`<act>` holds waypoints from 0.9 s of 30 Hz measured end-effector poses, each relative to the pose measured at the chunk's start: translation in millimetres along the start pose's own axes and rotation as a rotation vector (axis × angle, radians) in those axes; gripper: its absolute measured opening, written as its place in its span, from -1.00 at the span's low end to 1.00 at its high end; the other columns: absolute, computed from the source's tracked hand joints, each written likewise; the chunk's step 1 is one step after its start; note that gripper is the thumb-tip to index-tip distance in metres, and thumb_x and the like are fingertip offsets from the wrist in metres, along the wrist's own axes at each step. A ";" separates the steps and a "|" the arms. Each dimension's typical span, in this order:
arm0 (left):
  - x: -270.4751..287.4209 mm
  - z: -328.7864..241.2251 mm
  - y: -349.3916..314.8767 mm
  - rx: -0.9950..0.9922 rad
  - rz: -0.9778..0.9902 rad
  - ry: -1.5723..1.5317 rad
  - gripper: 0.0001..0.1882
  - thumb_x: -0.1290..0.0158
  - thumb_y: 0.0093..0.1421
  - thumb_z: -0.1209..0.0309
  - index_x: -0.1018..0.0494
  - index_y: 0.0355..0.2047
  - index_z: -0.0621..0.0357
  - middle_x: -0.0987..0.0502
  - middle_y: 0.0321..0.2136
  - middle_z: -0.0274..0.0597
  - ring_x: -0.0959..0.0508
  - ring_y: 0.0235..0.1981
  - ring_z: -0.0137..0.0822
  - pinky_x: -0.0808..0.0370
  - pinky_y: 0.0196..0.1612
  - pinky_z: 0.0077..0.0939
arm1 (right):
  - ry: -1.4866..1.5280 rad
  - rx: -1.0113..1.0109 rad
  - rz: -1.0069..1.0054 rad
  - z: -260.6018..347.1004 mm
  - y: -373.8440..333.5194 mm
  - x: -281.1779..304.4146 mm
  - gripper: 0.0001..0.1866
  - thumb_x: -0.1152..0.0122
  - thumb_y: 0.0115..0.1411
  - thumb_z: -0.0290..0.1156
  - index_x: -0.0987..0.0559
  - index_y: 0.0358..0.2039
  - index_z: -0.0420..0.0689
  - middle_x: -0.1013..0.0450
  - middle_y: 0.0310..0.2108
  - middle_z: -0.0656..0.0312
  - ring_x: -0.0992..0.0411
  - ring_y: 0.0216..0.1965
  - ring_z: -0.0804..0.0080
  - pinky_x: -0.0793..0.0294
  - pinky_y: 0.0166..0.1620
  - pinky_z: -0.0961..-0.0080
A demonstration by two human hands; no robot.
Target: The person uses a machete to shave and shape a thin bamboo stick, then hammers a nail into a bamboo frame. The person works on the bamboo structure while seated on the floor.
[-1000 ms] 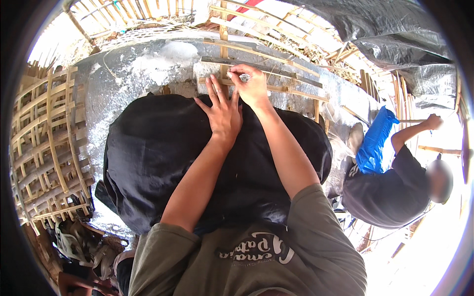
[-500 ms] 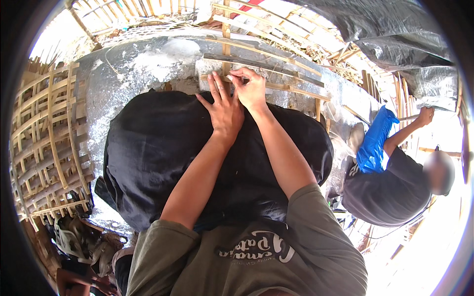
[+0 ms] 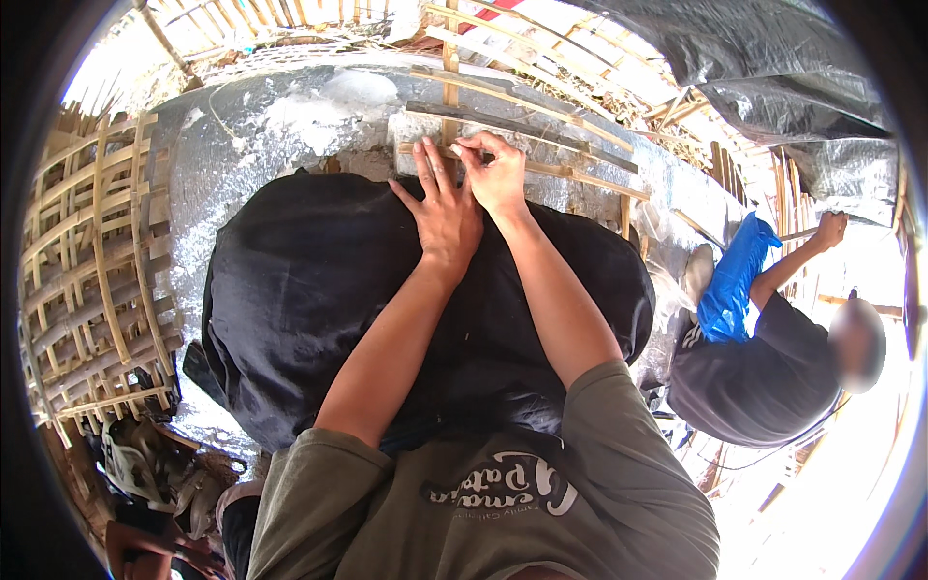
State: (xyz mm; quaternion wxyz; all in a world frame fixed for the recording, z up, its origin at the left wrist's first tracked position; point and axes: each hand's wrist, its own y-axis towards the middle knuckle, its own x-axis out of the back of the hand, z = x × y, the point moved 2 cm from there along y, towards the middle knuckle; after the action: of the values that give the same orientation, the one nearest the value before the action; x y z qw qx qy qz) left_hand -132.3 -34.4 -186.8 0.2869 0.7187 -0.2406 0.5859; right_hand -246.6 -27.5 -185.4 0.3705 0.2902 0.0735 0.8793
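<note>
I lean over a big black bulging bundle (image 3: 319,300). My left hand (image 3: 442,215) lies flat on its far top, fingers spread, holding nothing. My right hand (image 3: 495,176) is just beyond and right of it, fingertips pinched together on a thin pale bamboo strip (image 3: 570,174) at the bundle's far edge. I cannot make out anything small between the fingers. A darker slat (image 3: 512,122) runs just above the strip.
Shiny silver sheeting (image 3: 242,155) lies under and behind the bundle. A bamboo lattice (image 3: 92,271) stands at the left, more bamboo framing at the top. At the right a person in a dark shirt (image 3: 764,367) bends by a blue bag (image 3: 735,280). A grey tarp (image 3: 783,87) hangs at the upper right.
Both hands stay in nearly the same place. My right fingertips have closed tighter on the strip. The view has dipped slightly.
</note>
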 end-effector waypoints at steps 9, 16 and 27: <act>-1.0 1.4 -0.3 -0.012 -0.045 -0.006 -0.33 0.12 0.37 0.17 -0.10 0.46 0.00 0.11 0.44 0.42 0.14 0.49 0.33 -0.10 0.17 0.75 | -0.063 0.050 -0.018 5.6 0.5 0.9 -0.94 -0.41 0.15 -0.56 -0.70 -0.34 -0.20 -0.62 -0.43 0.19 -0.52 -0.45 0.56 -0.51 -0.36 0.57; -2.2 1.4 0.1 -0.009 -0.020 0.008 -0.27 0.06 0.34 0.12 -0.07 0.47 -0.01 0.15 0.45 0.39 0.17 0.50 0.32 -0.08 0.19 0.73 | -0.056 0.079 -0.061 7.4 -1.5 -0.6 -0.92 -0.43 0.13 -0.55 -0.70 -0.34 -0.18 -0.62 -0.40 0.15 -0.54 -0.46 0.48 -0.52 -0.37 0.54; 0.5 1.1 0.2 0.002 -0.001 -0.008 -0.33 0.10 0.36 0.18 -0.10 0.46 -0.05 0.18 0.46 0.41 0.19 0.50 0.31 -0.06 0.21 0.72 | -0.085 0.066 -0.050 10.3 -1.3 -0.3 -0.91 -0.45 0.12 -0.54 -0.71 -0.33 -0.17 -0.61 -0.41 0.15 -0.50 -0.50 0.50 -0.49 -0.40 0.53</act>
State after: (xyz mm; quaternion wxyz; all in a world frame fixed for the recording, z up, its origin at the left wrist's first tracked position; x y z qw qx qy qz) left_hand -131.5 -35.3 -186.4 0.2852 0.7216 -0.2409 0.5830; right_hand -239.8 -27.6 -177.6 0.3855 0.3374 0.0939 0.8536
